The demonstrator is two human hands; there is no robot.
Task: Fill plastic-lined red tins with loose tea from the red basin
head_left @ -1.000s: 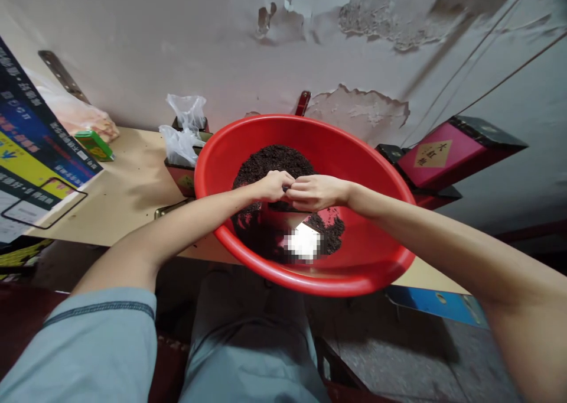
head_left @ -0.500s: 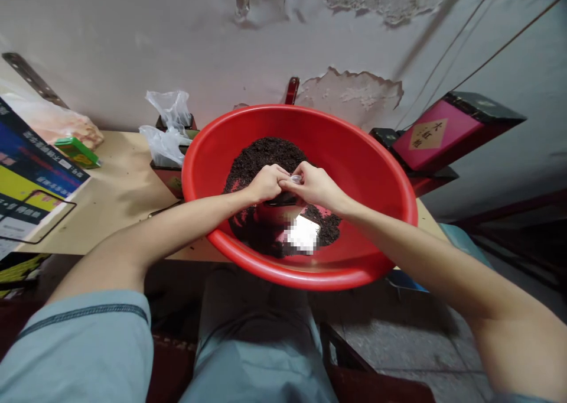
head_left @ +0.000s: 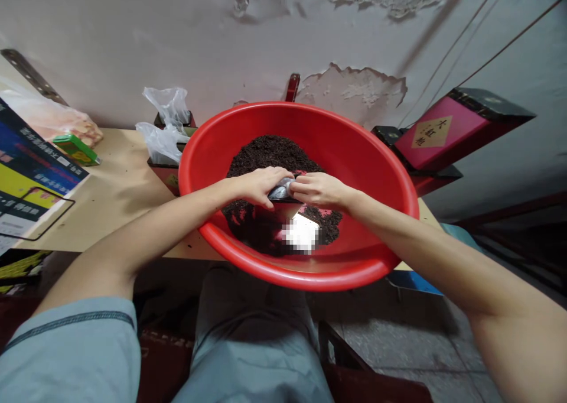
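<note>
Red basin (head_left: 292, 276) of dark granules (head_left: 270, 152): your left hand (head_left: 259, 184) and right hand (head_left: 321, 189) pinch one small silvery packet (head_left: 280, 189) between them; an uneven tug could tear it.

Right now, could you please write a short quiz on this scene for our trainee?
1. True or false: the red basin holds dark loose material.
2. What do the left hand and right hand hold between them? A) a spoon B) a small silvery packet C) a knife
3. Fill in: the clear plastic bags lie to the basin's ____.
Key: 1 true; 2 B; 3 left.
</note>
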